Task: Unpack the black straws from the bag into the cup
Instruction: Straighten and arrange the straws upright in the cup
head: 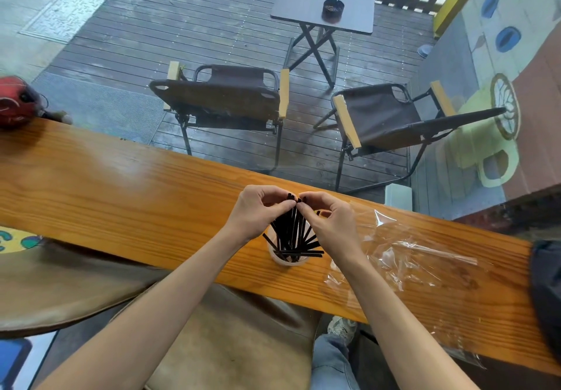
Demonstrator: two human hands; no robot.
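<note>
Black straws [293, 235] stand fanned out in the clear cup [287, 259] on the wooden counter [121, 183]. Left hand [258, 210] and right hand [329, 219] meet over the cup — both pinch the straw tops, fingertips touching. Some straws lean over the rim toward the right. Empty clear plastic bag [409, 265] lies flat on the counter just right of the cup.

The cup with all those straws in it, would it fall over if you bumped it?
Probably. The cup looks small and light, and the straws fan out well above its rim, some leaning sideways. Both hands pinching the tops may steady it.
</note>
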